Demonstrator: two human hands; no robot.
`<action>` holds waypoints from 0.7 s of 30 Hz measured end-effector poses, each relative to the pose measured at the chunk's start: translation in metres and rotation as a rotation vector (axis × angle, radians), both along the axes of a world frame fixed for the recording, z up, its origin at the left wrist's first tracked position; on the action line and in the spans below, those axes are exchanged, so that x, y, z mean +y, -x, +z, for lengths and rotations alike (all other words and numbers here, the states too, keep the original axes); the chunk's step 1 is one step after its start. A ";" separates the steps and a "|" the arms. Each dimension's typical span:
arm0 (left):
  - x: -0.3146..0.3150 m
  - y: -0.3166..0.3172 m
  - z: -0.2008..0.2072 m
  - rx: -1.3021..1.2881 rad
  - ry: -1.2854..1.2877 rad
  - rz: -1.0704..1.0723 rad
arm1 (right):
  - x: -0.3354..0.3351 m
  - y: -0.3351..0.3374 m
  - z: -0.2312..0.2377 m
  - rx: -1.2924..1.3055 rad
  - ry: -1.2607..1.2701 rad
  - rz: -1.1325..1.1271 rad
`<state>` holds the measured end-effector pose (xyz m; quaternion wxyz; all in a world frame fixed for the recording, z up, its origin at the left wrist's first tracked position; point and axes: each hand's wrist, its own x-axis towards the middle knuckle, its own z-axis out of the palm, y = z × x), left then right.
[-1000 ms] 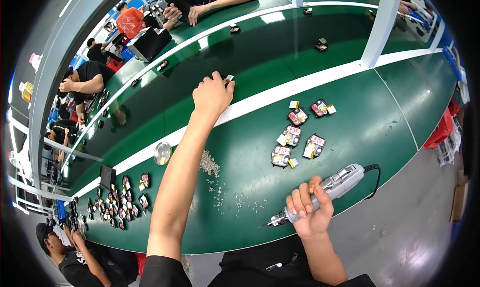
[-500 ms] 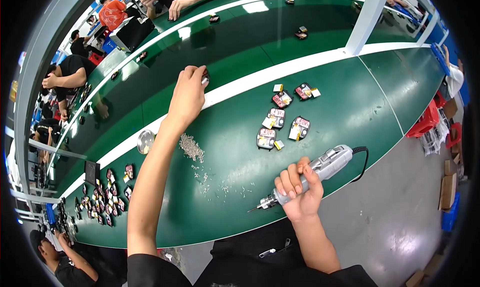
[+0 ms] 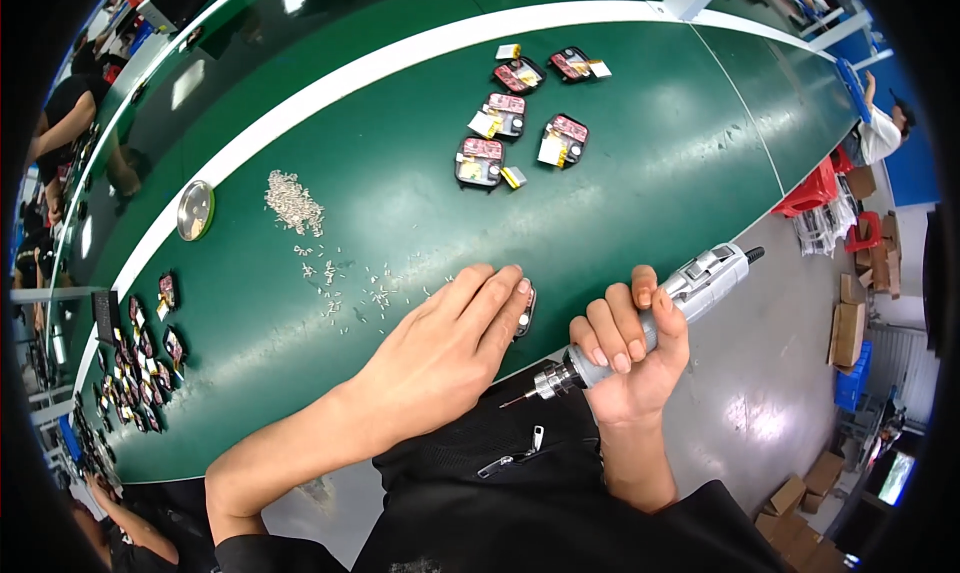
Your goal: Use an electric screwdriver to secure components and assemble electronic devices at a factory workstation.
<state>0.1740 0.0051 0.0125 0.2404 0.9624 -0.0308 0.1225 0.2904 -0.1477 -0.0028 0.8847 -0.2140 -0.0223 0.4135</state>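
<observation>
In my right hand (image 3: 635,373) is a grey electric screwdriver (image 3: 705,281), fingers wrapped round its body. Its thin bit points down and left, just off the table's near edge. My left hand (image 3: 440,345) lies palm down at that edge, fingers bent over a small dark electronic device (image 3: 527,311). Only the device's right side shows; the rest is hidden under the fingers. Loose small screws (image 3: 380,293) lie scattered beyond my left hand, with a heap of screws (image 3: 293,205) farther left.
Several opened device housings (image 3: 565,141) with circuit boards and battery packs lie at the far middle of the green table (image 3: 640,193). A round dish (image 3: 196,211) stands by the white rail. More devices (image 3: 135,373) crowd the left end. Red stools (image 3: 812,191) stand right.
My left hand has come back from the far belt to the near table edge, bringing a device. The right hand keeps the screwdriver, slightly farther right. The view has tilted down.
</observation>
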 end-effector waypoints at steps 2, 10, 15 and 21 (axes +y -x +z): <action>-0.002 -0.007 0.000 0.036 0.054 -0.002 | -0.006 0.003 -0.002 -0.018 0.032 -0.008; -0.007 -0.027 0.007 0.045 -0.186 -0.056 | -0.016 0.020 -0.010 -0.010 0.139 0.057; -0.004 -0.036 -0.009 -0.142 -0.269 -0.087 | -0.014 0.023 -0.010 0.014 0.225 0.055; -0.008 -0.034 -0.012 -0.184 -0.282 -0.067 | -0.012 0.035 -0.006 0.015 0.339 0.007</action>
